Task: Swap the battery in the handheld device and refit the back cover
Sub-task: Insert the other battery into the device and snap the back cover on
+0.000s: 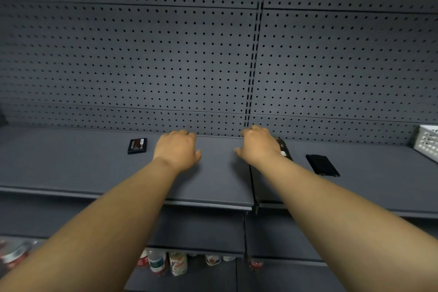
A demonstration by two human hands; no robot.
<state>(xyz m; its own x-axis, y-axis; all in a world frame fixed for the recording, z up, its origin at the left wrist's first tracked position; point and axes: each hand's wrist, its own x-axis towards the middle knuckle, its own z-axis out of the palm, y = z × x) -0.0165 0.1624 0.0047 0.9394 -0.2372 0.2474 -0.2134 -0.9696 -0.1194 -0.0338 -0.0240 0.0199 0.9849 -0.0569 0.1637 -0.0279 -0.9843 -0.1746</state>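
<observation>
A black battery [137, 146] with a label lies flat on the dark grey shelf [71, 168], left of my hands. My left hand [176, 149] rests palm down on the shelf just right of the battery, fingers bent, holding nothing. My right hand [259, 146] also lies palm down near the shelf's back, thumb spread to the left. The dark handheld device [284, 150] sticks out from under the outer edge of that hand, mostly hidden. A flat black back cover [322, 165] lies on the shelf to the right of the device.
A grey pegboard wall [166, 59] rises right behind the shelf. A white perforated basket [427, 143] stands at the far right edge. Lower shelves hold bottles and cans [166, 263].
</observation>
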